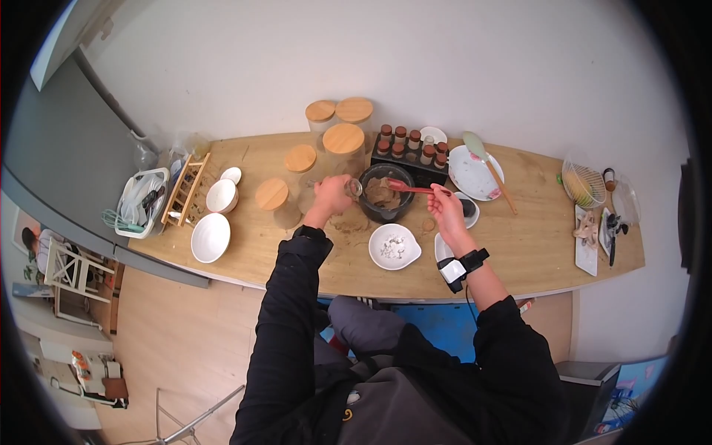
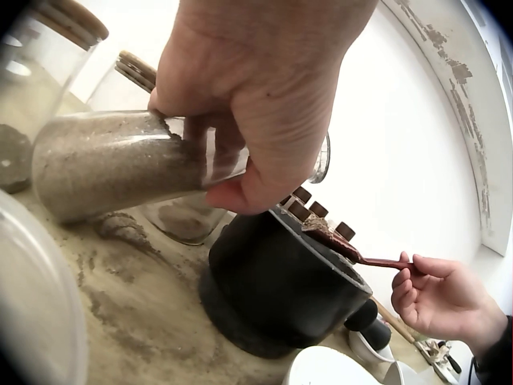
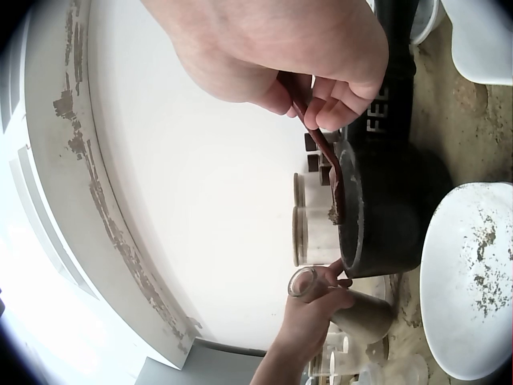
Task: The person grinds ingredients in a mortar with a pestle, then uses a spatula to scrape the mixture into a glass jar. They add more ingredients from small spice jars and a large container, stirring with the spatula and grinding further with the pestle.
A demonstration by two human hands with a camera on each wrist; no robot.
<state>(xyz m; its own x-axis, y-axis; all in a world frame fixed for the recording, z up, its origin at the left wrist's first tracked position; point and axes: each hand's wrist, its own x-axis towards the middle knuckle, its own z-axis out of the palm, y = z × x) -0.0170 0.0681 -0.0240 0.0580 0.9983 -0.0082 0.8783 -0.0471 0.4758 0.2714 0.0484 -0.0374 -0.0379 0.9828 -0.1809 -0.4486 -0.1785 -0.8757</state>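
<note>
My left hand (image 1: 332,199) grips a glass bottle (image 2: 120,164) of grey-brown powder round its neck. The bottle lies tilted, its open mouth (image 3: 303,281) towards the black mortar (image 1: 374,213). Between the thumb and fingers of my right hand (image 1: 448,215) is the handle of a red-brown spoon (image 1: 408,188). The spoon's head is at the mortar's rim, with some brown matter on it in the left wrist view. Brown powder (image 1: 383,194) lies inside the mortar. In front of the mortar stands a white bowl (image 1: 394,256) with dark flecks in it.
Jars with wooden lids (image 1: 343,139) stand behind and left of the mortar. A black rack of small bottles (image 1: 406,169) and a patterned plate (image 1: 475,178) are behind and right. White bowls (image 1: 211,237) stand at the left. Powder is scattered on the wooden table (image 1: 334,267).
</note>
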